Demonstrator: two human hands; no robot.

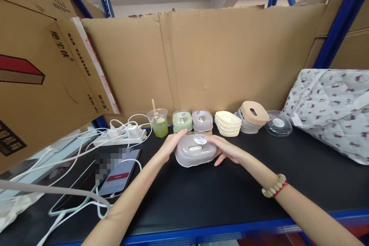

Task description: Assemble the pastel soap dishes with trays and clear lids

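A grey box with a clear domed lid and a round white label is tilted toward me at the middle of the black shelf. My left hand grips its left side, and my right hand grips its right side with some fingers spread below. Just behind it stand a green lidded box and a second grey lidded box, partly hidden by the held one. To their right are a stack of cream trays, an orange slotted lid on grey pieces, and a loose clear lid.
A cup of green drink with a straw stands at the back left. Beside it lie a power strip, white cables and a phone. Cardboard walls the back. A patterned quilted bag sits at right.
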